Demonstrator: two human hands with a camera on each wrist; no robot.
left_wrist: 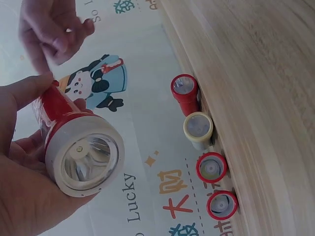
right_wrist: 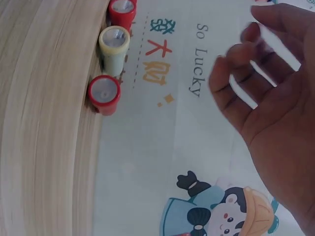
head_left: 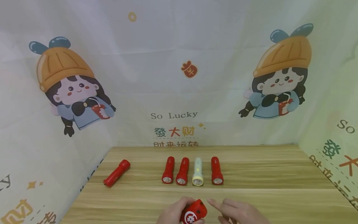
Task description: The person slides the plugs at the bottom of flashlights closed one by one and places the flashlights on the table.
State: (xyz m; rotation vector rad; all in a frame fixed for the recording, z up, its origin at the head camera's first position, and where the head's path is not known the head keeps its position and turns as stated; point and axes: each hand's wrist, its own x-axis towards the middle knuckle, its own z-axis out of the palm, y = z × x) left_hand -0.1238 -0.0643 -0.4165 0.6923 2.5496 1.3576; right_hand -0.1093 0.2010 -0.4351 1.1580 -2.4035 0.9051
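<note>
My left hand (head_left: 174, 212) grips a red flashlight (head_left: 199, 207) near the front of the table. In the left wrist view its lens sits in a white rim (left_wrist: 55, 167), and the left thumb (left_wrist: 29, 91) lies along the red body. My right hand (head_left: 240, 212) is just to the right of it, index finger extended and the other fingers loosely bent, holding nothing. In the head view a small gap separates that fingertip from the flashlight. Beyond the hands stand several flashlights in a row: red ones (head_left: 169, 169) and a pale green one (head_left: 198, 171) with a yellow rim.
Another red flashlight (head_left: 117, 173) lies slantwise at the table's left side, apart from the row. The wooden table (head_left: 260, 168) is bordered at the back and sides by a pale cloth (head_left: 139, 77) printed with cartoon figures and lettering.
</note>
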